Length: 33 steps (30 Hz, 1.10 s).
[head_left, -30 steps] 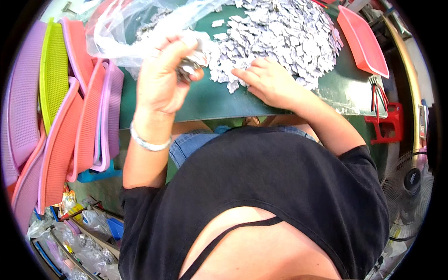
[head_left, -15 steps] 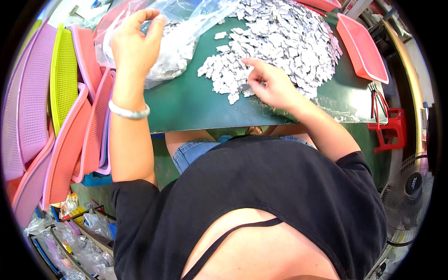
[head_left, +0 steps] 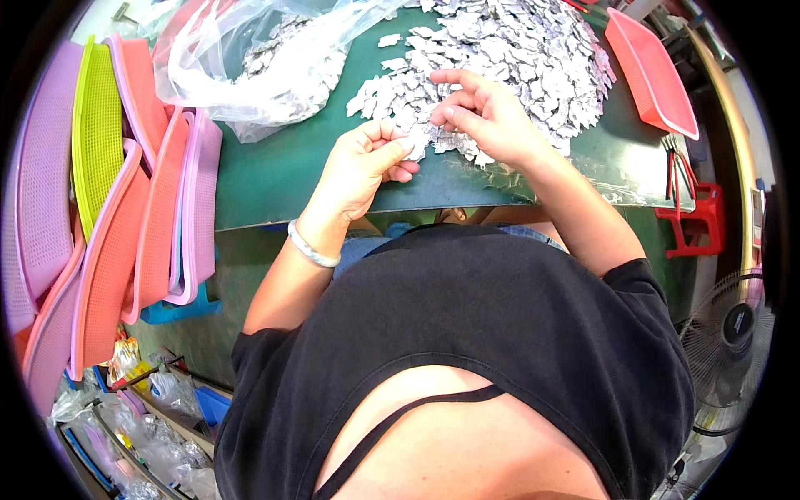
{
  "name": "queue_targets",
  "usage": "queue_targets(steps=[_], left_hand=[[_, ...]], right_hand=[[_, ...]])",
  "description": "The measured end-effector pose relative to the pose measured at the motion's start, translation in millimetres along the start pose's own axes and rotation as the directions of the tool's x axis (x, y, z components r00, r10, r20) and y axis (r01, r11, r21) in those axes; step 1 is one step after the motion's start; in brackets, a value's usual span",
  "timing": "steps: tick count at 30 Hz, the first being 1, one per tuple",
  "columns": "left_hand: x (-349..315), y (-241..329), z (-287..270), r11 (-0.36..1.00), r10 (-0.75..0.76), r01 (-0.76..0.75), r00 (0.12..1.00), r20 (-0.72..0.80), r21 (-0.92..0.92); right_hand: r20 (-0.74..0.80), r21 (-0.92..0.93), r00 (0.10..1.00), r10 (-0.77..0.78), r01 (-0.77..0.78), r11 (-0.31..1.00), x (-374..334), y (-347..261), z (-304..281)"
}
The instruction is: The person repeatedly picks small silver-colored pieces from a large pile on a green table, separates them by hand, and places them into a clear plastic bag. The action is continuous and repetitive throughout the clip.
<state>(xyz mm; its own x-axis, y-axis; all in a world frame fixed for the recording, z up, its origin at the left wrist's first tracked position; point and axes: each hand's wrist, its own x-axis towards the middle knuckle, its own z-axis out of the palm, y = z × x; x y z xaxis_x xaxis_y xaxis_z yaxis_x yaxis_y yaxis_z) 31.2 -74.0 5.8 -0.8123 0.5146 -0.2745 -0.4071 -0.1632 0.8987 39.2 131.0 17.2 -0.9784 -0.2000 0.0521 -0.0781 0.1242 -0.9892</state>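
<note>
The heap of flat, grey-white, irregular pieces [head_left: 533, 75] lay on the green counter [head_left: 283, 183], stretching away from the person; its single pieces pointed every which way. The right hand [head_left: 492, 121] was nearer, over the heap's near side, loosely open with the index finger extended. The left hand [head_left: 362, 162] was at the heap's near-left edge, thumb and fingers drawn together; whether it gripped a piece could not be told. One clear plastic bag [head_left: 204, 79] of pieces lay left of the heap, one coral tray [head_left: 654, 79] right; the pieces were too many to count.
</note>
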Motion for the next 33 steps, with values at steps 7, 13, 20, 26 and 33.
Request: queue_targets(steps=[7, 13, 20, 26, 33], left_hand=[[-10.4, -3.9, -12.5, 0.99, -0.02, 0.003, 0.992, -0.121, -0.142], [-17.7, -6.0, -21.4, 0.984, 0.002, -0.025, 0.991, -0.134, -0.174], [-23.2, -10.0, -24.3, 0.986, -0.034, 0.014, 0.992, -0.118, -0.166], [-22.9, -12.3, -23.4, 0.993, -0.033, 0.017, 0.99, -0.135, -0.115], [-22.1, -12.3, -25.4, 0.99, -0.038, 0.02, 0.991, -0.132, -0.136]], right_hand=[[0.281, -0.682, 0.912, -0.3, 0.409, 0.606, -9.7, 4.7, 10.6], [0.481, -0.684, 0.749, -0.456, 0.646, 0.34, -1.9, 18.5, 23.4], [0.478, -0.629, 0.839, -0.259, 0.533, 0.566, -5.4, 8.3, 26.8], [0.392, -0.578, 0.871, -0.297, 0.484, 0.657, -8.1, 8.7, 19.7], [0.5, -0.679, 0.763, -0.41, 0.639, 0.362, -8.6, 9.2, 36.2]])
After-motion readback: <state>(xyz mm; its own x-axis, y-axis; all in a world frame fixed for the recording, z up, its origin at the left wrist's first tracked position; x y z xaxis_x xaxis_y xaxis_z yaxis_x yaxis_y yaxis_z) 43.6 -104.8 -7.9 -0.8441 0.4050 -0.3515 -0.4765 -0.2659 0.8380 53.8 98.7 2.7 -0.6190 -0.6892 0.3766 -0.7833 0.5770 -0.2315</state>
